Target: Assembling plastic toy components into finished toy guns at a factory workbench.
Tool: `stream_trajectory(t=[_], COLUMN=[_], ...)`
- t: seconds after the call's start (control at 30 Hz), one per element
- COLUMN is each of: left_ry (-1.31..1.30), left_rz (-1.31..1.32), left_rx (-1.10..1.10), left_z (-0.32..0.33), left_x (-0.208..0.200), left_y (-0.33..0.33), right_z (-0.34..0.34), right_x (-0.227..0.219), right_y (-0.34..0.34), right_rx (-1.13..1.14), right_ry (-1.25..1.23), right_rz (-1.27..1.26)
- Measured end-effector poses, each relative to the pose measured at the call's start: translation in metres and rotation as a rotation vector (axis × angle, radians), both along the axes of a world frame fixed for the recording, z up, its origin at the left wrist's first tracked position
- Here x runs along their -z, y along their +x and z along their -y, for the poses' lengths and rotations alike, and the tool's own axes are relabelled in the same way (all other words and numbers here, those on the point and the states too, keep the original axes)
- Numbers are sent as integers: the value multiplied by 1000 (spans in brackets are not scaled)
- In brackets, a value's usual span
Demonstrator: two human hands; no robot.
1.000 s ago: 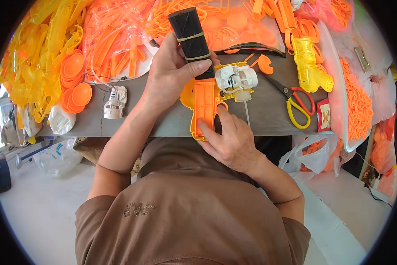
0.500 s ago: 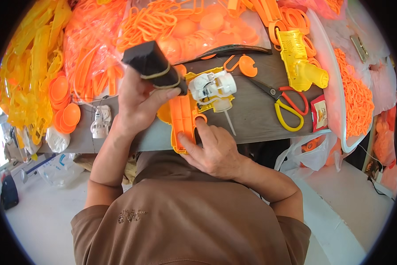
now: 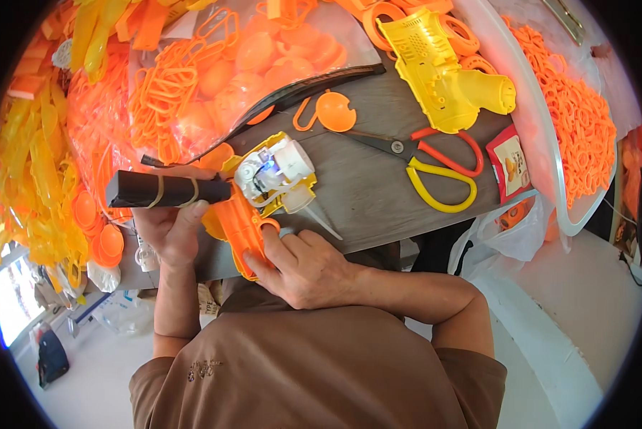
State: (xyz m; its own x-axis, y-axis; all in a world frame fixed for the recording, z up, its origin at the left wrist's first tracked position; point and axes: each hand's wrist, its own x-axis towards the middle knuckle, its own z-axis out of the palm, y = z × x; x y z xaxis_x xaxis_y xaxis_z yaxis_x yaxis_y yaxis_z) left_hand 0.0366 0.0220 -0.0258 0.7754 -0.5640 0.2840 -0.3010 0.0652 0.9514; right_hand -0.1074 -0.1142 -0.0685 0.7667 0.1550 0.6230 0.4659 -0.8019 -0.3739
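Note:
My left hand (image 3: 169,239) is closed around a black oblong block (image 3: 139,189) with two tan rubber bands round it. The block lies nearly level, and its right end overlaps the top of an orange handle piece (image 3: 244,225); whether they touch I cannot tell. This piece belongs to an opened toy gun, whose yellow half shell (image 3: 269,209) carries a white motor unit (image 3: 287,161) with a thin white tube. A bluish-white light glows in the unit. My right hand (image 3: 308,270) grips the handle from below, with a finger at its orange ring.
Scissors (image 3: 398,147) with red and yellow handles lie to the right, below a loose yellow shell half (image 3: 435,75). An orange round cap (image 3: 335,111) rests near their tips. Bags of orange parts (image 3: 253,53) fill the back. A bin (image 3: 542,107) of orange pieces stands right.
The black block has swung from a steep slant to nearly level. A bluish light now shows in the white unit. The view has turned, so the bench sits differently.

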Motion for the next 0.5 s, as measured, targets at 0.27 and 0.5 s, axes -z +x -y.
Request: stream_trajectory(t=[0.27,0.5], left_ry=[0,-100], left_rz=[57,-69], left_rx=[-8,-79], left_z=[1,-6], left_x=[1,-9], left_y=[3,0], right_z=[1,-5], right_x=[-2,-3], right_y=[-1,-2], right_rx=[7,33], right_ry=[-11,-37], right_rz=[-32,-48])
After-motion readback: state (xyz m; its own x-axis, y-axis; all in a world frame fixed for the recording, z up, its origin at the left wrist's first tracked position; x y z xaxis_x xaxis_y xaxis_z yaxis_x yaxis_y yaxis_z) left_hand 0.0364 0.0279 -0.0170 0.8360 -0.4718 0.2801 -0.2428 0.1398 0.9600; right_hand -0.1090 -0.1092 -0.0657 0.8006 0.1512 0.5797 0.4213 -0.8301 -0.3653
